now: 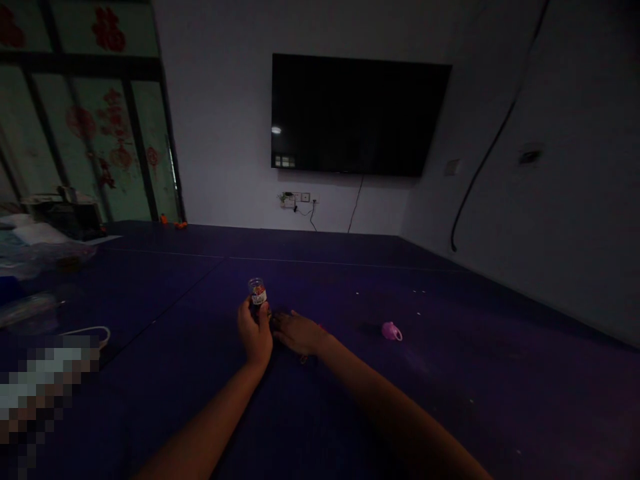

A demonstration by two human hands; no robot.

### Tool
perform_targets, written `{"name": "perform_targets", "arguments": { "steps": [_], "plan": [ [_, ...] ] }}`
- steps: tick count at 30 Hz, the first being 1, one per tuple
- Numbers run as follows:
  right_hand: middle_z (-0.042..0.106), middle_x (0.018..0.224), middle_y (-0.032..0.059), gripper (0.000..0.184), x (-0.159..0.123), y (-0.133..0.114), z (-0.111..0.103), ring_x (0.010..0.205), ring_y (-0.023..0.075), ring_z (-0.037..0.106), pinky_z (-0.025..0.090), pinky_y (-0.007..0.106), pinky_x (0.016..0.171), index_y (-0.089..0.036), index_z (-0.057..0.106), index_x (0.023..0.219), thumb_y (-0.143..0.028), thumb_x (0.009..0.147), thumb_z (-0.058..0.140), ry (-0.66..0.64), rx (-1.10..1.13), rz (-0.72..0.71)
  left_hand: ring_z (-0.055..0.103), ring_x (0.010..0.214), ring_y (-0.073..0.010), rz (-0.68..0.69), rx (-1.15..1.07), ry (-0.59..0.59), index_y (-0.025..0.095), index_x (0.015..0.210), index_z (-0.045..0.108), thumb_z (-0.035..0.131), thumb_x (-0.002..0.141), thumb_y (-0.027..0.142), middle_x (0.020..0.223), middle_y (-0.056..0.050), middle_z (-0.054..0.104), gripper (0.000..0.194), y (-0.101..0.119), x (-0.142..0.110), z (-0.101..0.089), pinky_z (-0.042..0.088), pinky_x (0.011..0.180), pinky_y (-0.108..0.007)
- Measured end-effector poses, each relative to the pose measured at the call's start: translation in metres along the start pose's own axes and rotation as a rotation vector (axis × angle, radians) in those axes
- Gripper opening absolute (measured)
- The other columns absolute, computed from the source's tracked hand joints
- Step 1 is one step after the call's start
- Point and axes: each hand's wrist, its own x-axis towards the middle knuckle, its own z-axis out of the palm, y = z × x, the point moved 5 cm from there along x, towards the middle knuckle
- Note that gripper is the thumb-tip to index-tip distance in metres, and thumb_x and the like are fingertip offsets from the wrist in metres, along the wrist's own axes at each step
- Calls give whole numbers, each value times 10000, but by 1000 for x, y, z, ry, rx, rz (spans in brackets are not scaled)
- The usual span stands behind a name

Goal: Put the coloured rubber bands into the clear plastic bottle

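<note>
My left hand [255, 333] is wrapped round a small clear jar [257, 292] with a white label and colourful little pieces inside. The jar is upright, tilted slightly, and its mouth shows no lid. Beside it, my right hand [299, 333] lies low on the dark blue surface, palm down, with its fingers stretched toward the jar. Small dark bits lie about its fingertips, too dim to name. A small looped piece [303, 359] rests below the right hand, and a bit of red shows behind the wrist.
A pink piece with a ring handle [391, 331] lies to the right on the blue surface [350, 413], among several white specks. Clear plastic bags [45, 257] and a white cord [95, 329] are at the left. A television [357, 117] hangs on the far wall.
</note>
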Motion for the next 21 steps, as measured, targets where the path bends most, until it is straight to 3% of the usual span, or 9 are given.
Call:
{"name": "perform_targets", "arguments": {
  "steps": [3, 7, 12, 16, 21],
  "plan": [
    [508, 1301, 201, 474, -24, 3, -2, 1239, 272, 450, 256, 475, 1079, -63, 517, 1248, -356, 947, 298, 5, -77, 80, 576, 936, -239, 4, -7, -10, 170, 1084, 544, 496, 863, 452, 990, -107, 607, 361, 1, -1, 1, 448, 828, -380],
    [410, 1400, 163, 520, -49, -8, -6, 1322, 296, 329, 194, 516, 1099, -115, 439, 1334, -420, 945, 278, 88, -82, 163, 573, 974, -246, 18, -15, -38, 185, 1086, 544, 499, 862, 445, 1019, -107, 607, 346, 3, -2, 2, 442, 857, -396],
    [390, 1425, 113, 497, -49, -38, 4, 1356, 259, 268, 188, 493, 1116, -165, 433, 1339, -428, 934, 317, 92, -44, 15, 578, 968, -248, 20, -19, -55, 179, 1081, 554, 501, 859, 448, 1004, -110, 613, 353, 4, -3, 2, 447, 857, -397],
    [428, 1401, 95, 419, -37, -18, 7, 1341, 260, 302, 188, 538, 1102, -194, 471, 1310, -331, 942, 325, 72, -62, 97, 583, 952, -247, 25, -20, -58, 175, 1085, 557, 505, 854, 462, 991, -109, 615, 372, 3, -3, 3, 457, 841, -394],
    [462, 1366, 140, 399, -32, 7, 5, 1327, 273, 322, 148, 538, 1111, -133, 518, 1267, -240, 924, 343, 84, -109, 244, 591, 922, -247, 9, -23, -79, 167, 1091, 559, 501, 852, 476, 981, -111, 614, 395, 2, -3, 4, 470, 810, -386]
  ]
}}
